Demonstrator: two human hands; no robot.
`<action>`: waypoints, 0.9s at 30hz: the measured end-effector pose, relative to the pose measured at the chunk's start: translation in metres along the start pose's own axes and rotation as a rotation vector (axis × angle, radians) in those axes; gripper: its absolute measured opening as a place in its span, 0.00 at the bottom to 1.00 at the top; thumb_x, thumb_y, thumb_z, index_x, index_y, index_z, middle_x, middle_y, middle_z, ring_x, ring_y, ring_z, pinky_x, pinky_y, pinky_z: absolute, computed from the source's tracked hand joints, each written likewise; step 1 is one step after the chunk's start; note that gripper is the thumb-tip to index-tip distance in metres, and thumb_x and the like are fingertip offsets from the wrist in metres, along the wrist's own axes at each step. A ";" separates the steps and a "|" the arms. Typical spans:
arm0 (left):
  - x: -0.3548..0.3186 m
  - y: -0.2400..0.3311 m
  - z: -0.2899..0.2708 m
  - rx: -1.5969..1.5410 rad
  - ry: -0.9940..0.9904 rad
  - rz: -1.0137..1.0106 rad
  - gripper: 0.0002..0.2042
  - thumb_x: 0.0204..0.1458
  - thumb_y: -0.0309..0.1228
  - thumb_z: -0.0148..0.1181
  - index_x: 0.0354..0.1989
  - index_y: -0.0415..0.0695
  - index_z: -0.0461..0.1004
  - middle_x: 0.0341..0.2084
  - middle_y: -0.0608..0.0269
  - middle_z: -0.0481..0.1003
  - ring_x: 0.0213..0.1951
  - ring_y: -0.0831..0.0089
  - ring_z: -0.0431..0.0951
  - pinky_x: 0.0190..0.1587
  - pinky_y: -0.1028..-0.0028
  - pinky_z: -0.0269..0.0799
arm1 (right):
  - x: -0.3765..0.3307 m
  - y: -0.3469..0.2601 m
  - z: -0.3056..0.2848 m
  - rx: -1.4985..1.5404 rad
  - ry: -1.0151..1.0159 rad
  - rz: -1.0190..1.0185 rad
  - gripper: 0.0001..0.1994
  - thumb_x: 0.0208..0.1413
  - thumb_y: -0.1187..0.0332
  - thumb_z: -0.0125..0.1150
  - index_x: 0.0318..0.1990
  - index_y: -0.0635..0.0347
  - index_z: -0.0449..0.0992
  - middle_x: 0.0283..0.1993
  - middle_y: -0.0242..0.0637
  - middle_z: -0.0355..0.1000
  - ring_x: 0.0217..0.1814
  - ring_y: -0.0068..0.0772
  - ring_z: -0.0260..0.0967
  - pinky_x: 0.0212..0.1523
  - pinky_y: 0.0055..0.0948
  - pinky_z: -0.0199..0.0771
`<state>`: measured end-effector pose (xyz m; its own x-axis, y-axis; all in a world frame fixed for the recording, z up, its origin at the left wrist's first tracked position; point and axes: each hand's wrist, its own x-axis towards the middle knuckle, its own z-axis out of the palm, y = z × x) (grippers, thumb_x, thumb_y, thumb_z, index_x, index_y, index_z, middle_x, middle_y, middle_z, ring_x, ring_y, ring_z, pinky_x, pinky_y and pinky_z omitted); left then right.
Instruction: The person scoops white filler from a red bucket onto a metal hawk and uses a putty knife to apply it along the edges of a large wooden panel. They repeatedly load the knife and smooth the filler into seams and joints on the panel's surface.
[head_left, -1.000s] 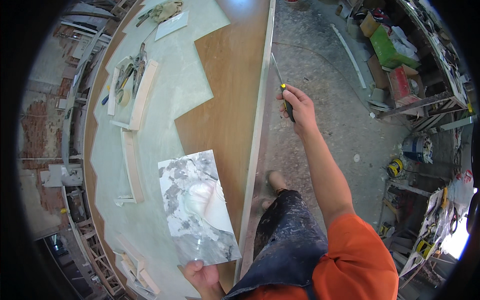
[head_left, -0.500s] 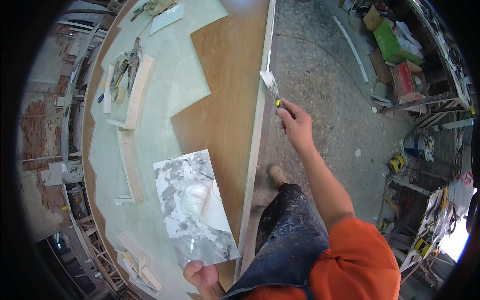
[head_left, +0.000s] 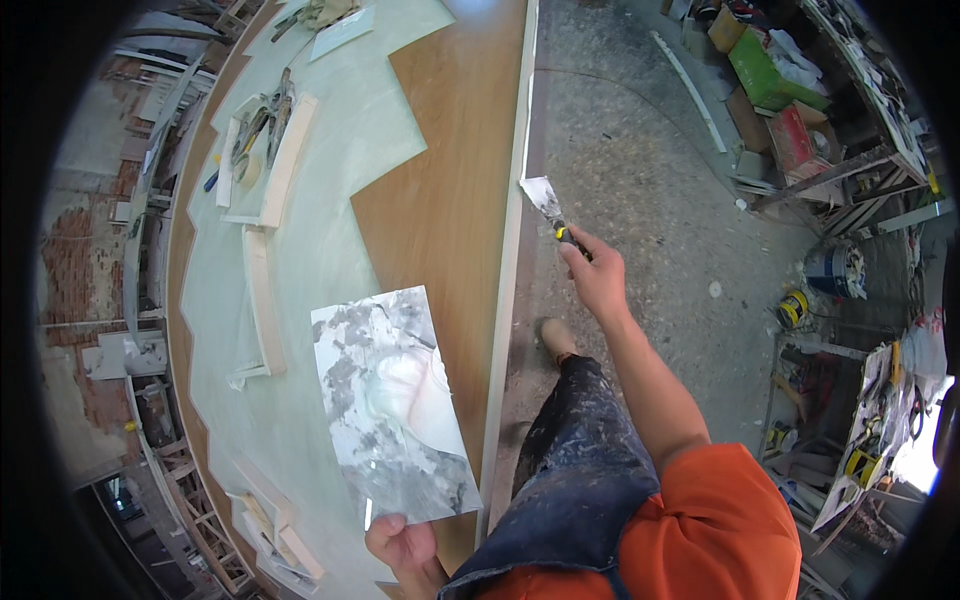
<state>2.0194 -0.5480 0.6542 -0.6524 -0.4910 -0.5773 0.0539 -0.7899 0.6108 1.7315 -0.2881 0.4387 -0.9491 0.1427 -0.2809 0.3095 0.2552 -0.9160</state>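
Observation:
My left hand [head_left: 402, 548] grips the near edge of a flat metal plate [head_left: 392, 400] smeared with grey-white putty, held over the long brown panel [head_left: 445, 190]. My right hand [head_left: 597, 275] is stretched out past the panel's pale edge [head_left: 508, 270]. It holds a putty knife [head_left: 551, 208] with a yellow-and-black handle. The knife's blade points up and left, close to the panel's edge. Part of the panel is coated in pale green filler [head_left: 340, 150]; the rest is bare brown wood.
Wooden strips [head_left: 262, 300] and clamps [head_left: 262, 120] lie on the coated part of the panel. A concrete floor [head_left: 650, 150] runs to the right. Boxes [head_left: 775, 70], a bucket [head_left: 830, 270] and cluttered shelves stand at the far right. My leg and shoe [head_left: 556, 340] are beside the panel.
My right hand has drawn the putty knife back along the panel edge towards me and turned its blade up. The plate in my left hand has stayed almost still.

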 end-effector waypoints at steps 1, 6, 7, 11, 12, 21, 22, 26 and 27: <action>-0.002 0.001 -0.005 -0.016 0.005 0.007 0.43 0.34 0.19 0.52 0.71 0.36 0.57 0.65 0.47 0.66 0.68 0.47 0.63 0.73 0.47 0.55 | 0.001 -0.002 -0.003 -0.060 0.031 -0.041 0.21 0.59 0.67 0.66 0.60 0.62 0.78 0.33 0.33 0.77 0.28 0.20 0.71 0.32 0.25 0.74; -0.008 0.009 -0.034 -0.032 -0.106 0.010 0.43 0.35 0.18 0.50 0.71 0.36 0.57 0.66 0.47 0.66 0.69 0.48 0.63 0.73 0.47 0.54 | -0.021 -0.031 -0.024 0.426 -0.051 0.230 0.20 0.60 0.68 0.64 0.59 0.64 0.77 0.38 0.38 0.80 0.28 0.23 0.73 0.28 0.23 0.72; -0.008 0.009 -0.038 -0.014 -0.112 0.027 0.43 0.35 0.18 0.50 0.71 0.36 0.57 0.66 0.47 0.65 0.69 0.48 0.62 0.74 0.47 0.54 | -0.029 -0.035 -0.028 0.543 -0.098 0.256 0.20 0.61 0.68 0.64 0.60 0.64 0.77 0.39 0.38 0.80 0.28 0.23 0.72 0.28 0.23 0.72; -0.007 0.014 -0.049 -0.050 -0.144 -0.045 0.43 0.36 0.19 0.50 0.71 0.36 0.57 0.66 0.47 0.66 0.69 0.49 0.63 0.74 0.47 0.54 | -0.038 -0.033 -0.019 0.740 -0.187 0.247 0.19 0.64 0.67 0.61 0.60 0.63 0.76 0.41 0.39 0.80 0.29 0.23 0.73 0.27 0.23 0.72; -0.009 0.014 -0.051 -0.040 -0.148 -0.030 0.43 0.36 0.19 0.50 0.71 0.36 0.57 0.66 0.47 0.66 0.69 0.49 0.63 0.74 0.48 0.54 | -0.039 -0.030 -0.014 0.730 -0.176 0.223 0.19 0.64 0.67 0.61 0.60 0.63 0.76 0.42 0.38 0.80 0.29 0.23 0.72 0.28 0.23 0.72; -0.027 0.020 -0.051 0.011 -0.110 -0.019 0.42 0.36 0.18 0.51 0.70 0.35 0.58 0.65 0.48 0.67 0.69 0.49 0.63 0.73 0.49 0.55 | -0.045 -0.014 0.043 0.612 -0.033 0.087 0.20 0.64 0.68 0.62 0.62 0.64 0.74 0.44 0.32 0.79 0.32 0.19 0.72 0.31 0.22 0.71; -0.029 0.019 -0.051 0.017 -0.096 -0.015 0.42 0.36 0.18 0.51 0.70 0.35 0.58 0.65 0.48 0.67 0.69 0.49 0.64 0.73 0.49 0.55 | -0.049 -0.010 0.047 0.579 -0.025 0.081 0.21 0.64 0.69 0.61 0.63 0.65 0.74 0.44 0.33 0.79 0.33 0.19 0.72 0.31 0.22 0.71; -0.033 0.018 -0.048 0.017 -0.061 -0.011 0.43 0.35 0.18 0.52 0.71 0.35 0.57 0.65 0.48 0.67 0.69 0.48 0.64 0.73 0.48 0.55 | -0.081 0.006 0.058 0.457 0.018 0.036 0.23 0.63 0.69 0.63 0.64 0.67 0.72 0.40 0.30 0.77 0.34 0.17 0.70 0.36 0.22 0.73; -0.034 0.017 -0.048 0.017 -0.053 -0.006 0.43 0.35 0.18 0.52 0.71 0.35 0.57 0.66 0.47 0.67 0.69 0.48 0.64 0.73 0.48 0.55 | -0.092 0.009 0.058 0.416 0.008 0.069 0.24 0.64 0.69 0.62 0.65 0.68 0.71 0.39 0.31 0.77 0.34 0.18 0.70 0.38 0.23 0.75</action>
<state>2.0781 -0.5622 0.6581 -0.6920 -0.4656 -0.5517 0.0375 -0.7864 0.6166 1.8180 -0.3545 0.4398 -0.9260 0.1540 -0.3448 0.3204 -0.1631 -0.9331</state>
